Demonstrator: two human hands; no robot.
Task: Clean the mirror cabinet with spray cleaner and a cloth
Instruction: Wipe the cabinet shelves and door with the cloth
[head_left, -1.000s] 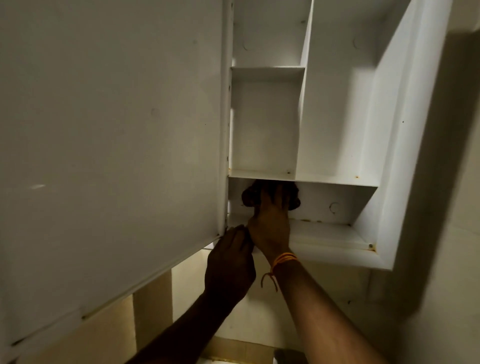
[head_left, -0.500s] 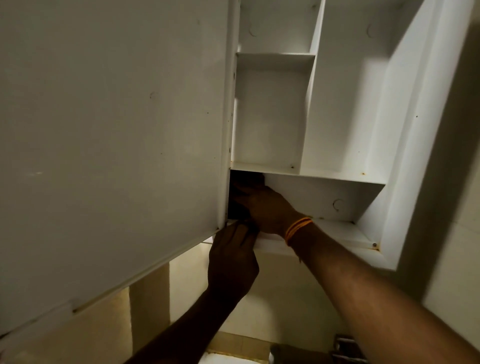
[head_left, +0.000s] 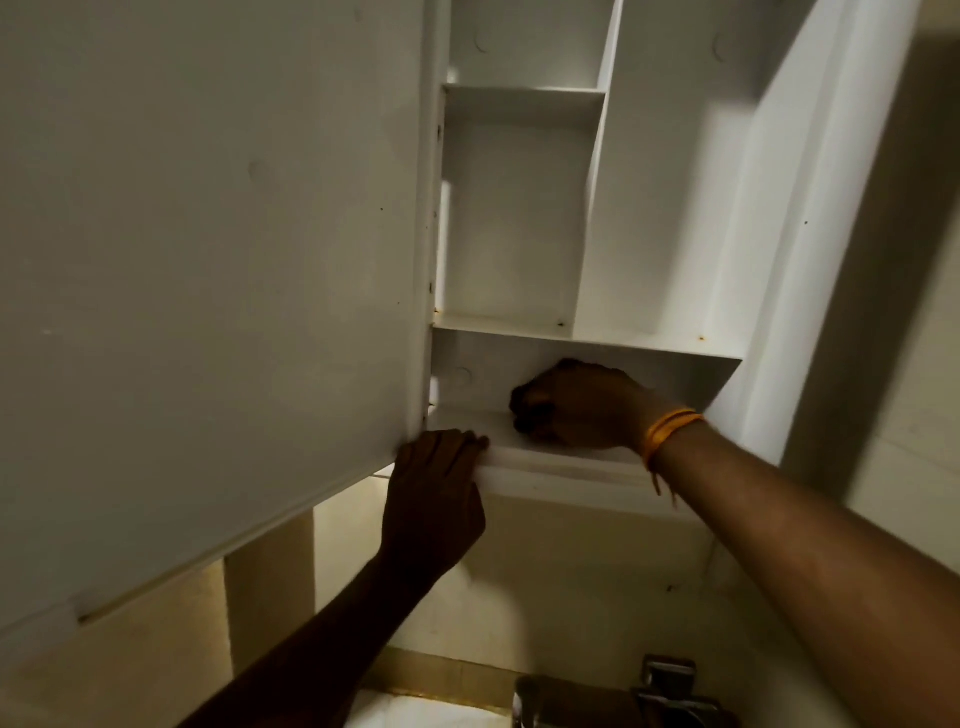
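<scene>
Two forearms come up from the bottom edge, with a metal tap fitting (head_left: 670, 686) low between them, blurred.

Left grip (head_left: 434, 493): clenched on the front lip of the mirror cabinet (head_left: 561, 470). Its fingers are hooked over the top of the lip, just beside the lower corner of the open door (head_left: 208, 260). The door stands out to the left, plain white inner face to camera, and fills the left half of the view.

Right grip (head_left: 576, 405): the wrist crosses the lip and the hand is inside the bottom compartment. Its fingers are curled round a dark bunched cloth (head_left: 524, 413). The cloth is mostly hidden by the fingers. It sits low in that compartment, left of centre and apart from the left wall; contact with the floor can't be told. An orange thread band (head_left: 670, 434) is on the right wrist, with a loose end hanging down past the lip.

Behind the hand is a white back panel with a faint round mark (head_left: 462, 374).

Above, a full-width shelf (head_left: 649, 343) roofs the bottom compartment and has small rust spots along it. On top of it, a vertical divider (head_left: 592, 208) splits the upper space into two bays. The narrow left bay is crossed by a short shelf (head_left: 519, 92); the right bay is tall.

A beige wall (head_left: 571, 571) shows below the cabinet.
</scene>
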